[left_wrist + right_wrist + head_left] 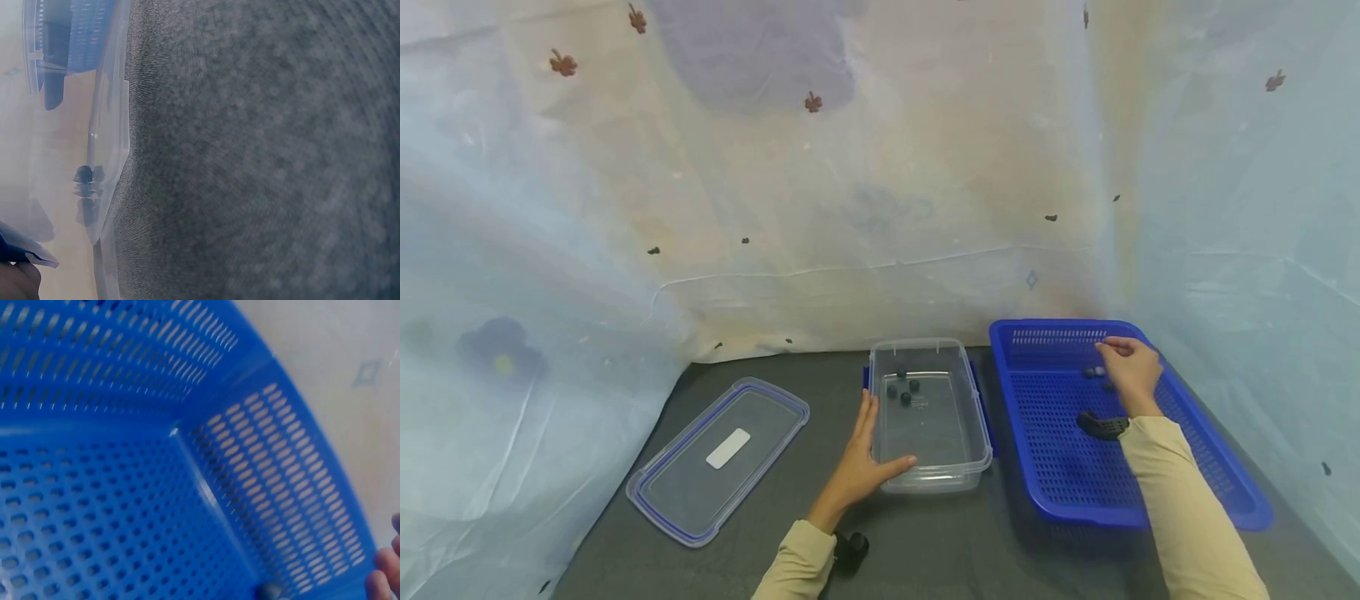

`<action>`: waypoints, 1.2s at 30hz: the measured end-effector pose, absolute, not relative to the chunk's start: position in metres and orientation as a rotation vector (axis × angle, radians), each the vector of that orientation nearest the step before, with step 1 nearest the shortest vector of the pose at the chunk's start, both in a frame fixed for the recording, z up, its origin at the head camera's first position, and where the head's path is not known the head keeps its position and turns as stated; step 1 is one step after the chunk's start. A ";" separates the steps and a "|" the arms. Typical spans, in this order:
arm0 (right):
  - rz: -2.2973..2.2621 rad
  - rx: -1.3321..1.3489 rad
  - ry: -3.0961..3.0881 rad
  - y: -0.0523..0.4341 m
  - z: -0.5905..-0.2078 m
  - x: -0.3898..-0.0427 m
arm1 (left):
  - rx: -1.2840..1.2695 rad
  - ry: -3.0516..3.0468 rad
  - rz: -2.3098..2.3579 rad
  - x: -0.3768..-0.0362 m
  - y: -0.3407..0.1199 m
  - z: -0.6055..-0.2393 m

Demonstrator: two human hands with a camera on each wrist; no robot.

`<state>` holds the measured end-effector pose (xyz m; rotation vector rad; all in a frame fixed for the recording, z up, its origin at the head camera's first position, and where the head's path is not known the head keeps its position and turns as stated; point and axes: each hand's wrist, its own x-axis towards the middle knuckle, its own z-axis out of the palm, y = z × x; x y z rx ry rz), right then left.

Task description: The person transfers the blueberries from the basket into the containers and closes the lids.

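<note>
Blueberries [1096, 372] lay near the far end of the blue basket [1232, 492], where the right hand [1131, 372] reached with curled fingers (whether pinching one, I could not tell). Left of the basket, the left hand [865, 462] rested spread against the clear container [973, 433].

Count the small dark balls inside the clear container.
4, all in the far half of the clear container: one nearest the back wall, then three clustered just in front. None seem hidden. More lie in the blue basket.
</note>
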<state>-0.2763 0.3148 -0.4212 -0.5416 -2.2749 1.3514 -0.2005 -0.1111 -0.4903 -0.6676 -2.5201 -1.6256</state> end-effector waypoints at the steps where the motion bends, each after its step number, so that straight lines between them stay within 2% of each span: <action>1: 1.349 -0.539 -2.280 0.316 -0.424 -0.277 | -0.667 -2.523 -1.624 -0.200 -0.111 -0.490; 14: 1.146 -0.478 -2.396 0.326 -0.460 -0.285 | -0.633 -2.550 -1.636 -0.199 -0.113 -0.488; 27: 1.059 -0.493 -2.522 0.324 -0.467 -0.281 | -0.643 -2.543 -1.643 -0.200 -0.112 -0.489; 36: 0.962 -0.406 -2.559 0.326 -0.472 -0.282 | -0.642 -2.543 -1.651 -0.201 -0.112 -0.492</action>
